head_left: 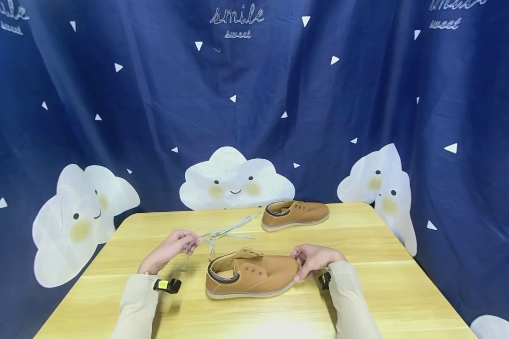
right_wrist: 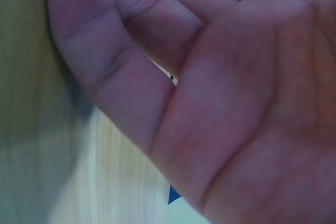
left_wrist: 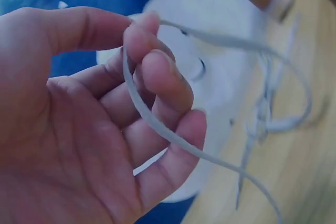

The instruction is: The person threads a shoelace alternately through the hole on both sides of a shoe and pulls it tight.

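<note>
Between thumb and index finger, my left hand pinches a pale grey shoelace. One strand curves down across the fingers in the left wrist view; the rest trails right in loose loops above the table. A tan lace-up shoe sits upright in front of me, toe to the right, its eyelets unlaced and its tongue raised. At the toe, my right hand holds the shoe with thumb on the near side and fingers on the far side. The right wrist view has only the palm and curled fingers; the shoe is hidden there.
The matching tan shoe stands at the back of the wooden table, also toe to the right. Behind the table's far edge hangs a blue curtain with white clouds and triangles.
</note>
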Available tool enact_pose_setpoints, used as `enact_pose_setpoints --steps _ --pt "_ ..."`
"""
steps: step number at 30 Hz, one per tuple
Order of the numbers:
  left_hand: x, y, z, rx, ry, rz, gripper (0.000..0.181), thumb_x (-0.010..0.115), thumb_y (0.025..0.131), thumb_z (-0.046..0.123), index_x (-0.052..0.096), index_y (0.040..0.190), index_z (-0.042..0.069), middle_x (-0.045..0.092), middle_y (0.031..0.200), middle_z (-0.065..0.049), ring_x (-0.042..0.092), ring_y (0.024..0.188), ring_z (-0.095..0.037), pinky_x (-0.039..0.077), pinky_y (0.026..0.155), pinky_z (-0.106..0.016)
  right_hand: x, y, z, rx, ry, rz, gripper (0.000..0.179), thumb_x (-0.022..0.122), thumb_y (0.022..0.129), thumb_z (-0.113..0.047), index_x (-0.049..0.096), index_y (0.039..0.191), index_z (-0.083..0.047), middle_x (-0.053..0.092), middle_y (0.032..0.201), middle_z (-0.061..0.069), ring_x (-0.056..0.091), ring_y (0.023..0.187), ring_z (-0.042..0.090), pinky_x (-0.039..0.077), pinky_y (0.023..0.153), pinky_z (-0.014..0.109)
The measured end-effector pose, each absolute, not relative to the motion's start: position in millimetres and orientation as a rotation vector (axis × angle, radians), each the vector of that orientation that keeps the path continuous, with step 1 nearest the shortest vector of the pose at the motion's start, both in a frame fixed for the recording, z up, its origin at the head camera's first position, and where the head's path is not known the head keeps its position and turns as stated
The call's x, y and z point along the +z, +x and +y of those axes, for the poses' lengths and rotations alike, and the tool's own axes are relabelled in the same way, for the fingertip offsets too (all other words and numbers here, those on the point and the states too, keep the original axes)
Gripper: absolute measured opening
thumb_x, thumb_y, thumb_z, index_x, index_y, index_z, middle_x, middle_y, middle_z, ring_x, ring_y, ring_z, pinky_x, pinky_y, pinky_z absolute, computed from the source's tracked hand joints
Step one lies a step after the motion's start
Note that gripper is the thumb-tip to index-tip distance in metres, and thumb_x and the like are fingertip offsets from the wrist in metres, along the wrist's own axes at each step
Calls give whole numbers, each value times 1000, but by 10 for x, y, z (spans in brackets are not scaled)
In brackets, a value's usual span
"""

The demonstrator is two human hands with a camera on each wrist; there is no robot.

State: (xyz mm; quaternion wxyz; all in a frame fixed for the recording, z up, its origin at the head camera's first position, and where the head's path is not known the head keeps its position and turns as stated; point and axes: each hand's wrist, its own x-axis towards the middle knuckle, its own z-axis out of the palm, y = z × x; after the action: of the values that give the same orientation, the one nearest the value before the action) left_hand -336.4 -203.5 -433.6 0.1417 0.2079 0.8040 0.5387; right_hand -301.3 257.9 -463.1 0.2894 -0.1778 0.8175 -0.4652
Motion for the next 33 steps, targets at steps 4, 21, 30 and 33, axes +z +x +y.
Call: enact_pose_setpoints --steps 4,21,30,33 --pt "-4195 -3254 -1992 1678 627 2279 31 46 110 21 66 100 0 68 87 2 64 78 -8 56 76 -28 -4615 -3007 2565 -1231 -464 2188 49 86 76 -4 59 117 0 56 85 2 55 70 13 49 59 23" --pt "-3615 -2766 -1578 1874 929 2148 33 48 110 21 66 111 -6 74 120 4 71 105 -10 58 89 -29 -4557 -2991 2557 -1223 -453 2181 49 86 76 -1 60 118 1 59 86 4 56 72 14 50 63 24" --pt "-3427 -2504 -1372 1814 1129 2143 29 47 109 13 63 97 -8 69 128 -1 69 115 -16 56 95 -29 -4227 -2946 2455 -1075 -664 2477 73 84 85 -32 53 140 6 60 136 25 59 121 40 49 105 55" --pt "-3421 -2467 -1317 1785 1159 2123 29 46 109 12 64 98 -7 68 130 -7 67 118 -17 55 98 -31 -4050 -2878 2255 -1133 -817 2563 65 76 93 -34 55 141 3 60 143 23 57 129 43 46 108 62"
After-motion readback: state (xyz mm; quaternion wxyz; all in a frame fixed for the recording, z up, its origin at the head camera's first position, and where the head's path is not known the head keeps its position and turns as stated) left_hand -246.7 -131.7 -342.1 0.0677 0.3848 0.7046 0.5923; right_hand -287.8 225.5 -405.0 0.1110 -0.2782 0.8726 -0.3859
